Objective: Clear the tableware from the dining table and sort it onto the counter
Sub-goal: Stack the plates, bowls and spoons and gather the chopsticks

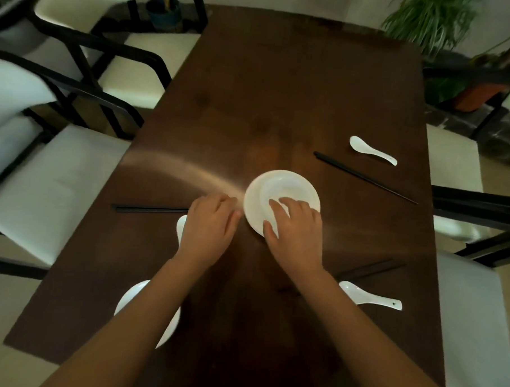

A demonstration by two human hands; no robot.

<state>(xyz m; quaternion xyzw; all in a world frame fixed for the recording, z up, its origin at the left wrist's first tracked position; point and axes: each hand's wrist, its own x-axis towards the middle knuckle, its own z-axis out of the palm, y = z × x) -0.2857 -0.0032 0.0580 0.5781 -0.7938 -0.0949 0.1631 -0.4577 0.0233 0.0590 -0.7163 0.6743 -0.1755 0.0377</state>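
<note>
A white bowl (289, 186) sits on a white plate (252, 202) in the middle of the dark wooden table (266, 100). My right hand (296, 227) grips the near rim of the bowl and plate, fingers inside the bowl. My left hand (210, 223) hovers just left of the plate with curled fingers, holding nothing, and covers most of a white spoon (181, 228). Black chopsticks (150, 209) lie to the left. A second white plate (132, 297) lies at the near left, partly under my left forearm.
More chopsticks (365, 178) and a white spoon (372, 150) lie at the far right; another spoon (372, 297) and chopsticks (370, 269) at the near right. White-cushioned chairs (55, 184) flank both sides. Potted plants (430, 22) stand beyond the far end.
</note>
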